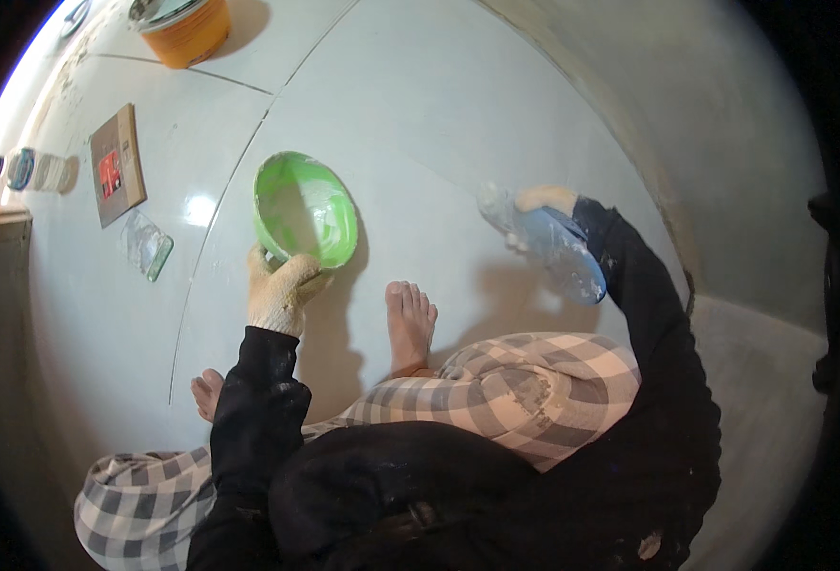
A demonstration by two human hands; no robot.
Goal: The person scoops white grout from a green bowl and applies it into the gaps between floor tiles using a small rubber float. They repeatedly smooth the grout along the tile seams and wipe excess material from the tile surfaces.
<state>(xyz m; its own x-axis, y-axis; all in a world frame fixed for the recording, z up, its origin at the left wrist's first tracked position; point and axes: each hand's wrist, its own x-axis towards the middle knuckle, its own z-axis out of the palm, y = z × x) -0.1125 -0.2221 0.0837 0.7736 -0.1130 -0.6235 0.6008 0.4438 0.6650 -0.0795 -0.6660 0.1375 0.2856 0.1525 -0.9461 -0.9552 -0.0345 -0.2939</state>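
My left hand, in a cream knit glove, grips the near rim of a green bowl. The bowl is tilted, and white residue coats part of its inside. Off to the right, my gloved right hand is closed round a see-through, bluish plastic bottle. The bottle slants, its broad end toward me and its narrower end pointing away to the left. Motion blurs its far end, and most of the fingers are behind it. Both hands are held above the pale tiled floor.
An orange bucket stands at the far left. Nearer lie a brown cardboard piece, a clear bottle with a dark cap and a clear, glass-like piece. A grey wall rises at right. My bare foot rests between my hands.
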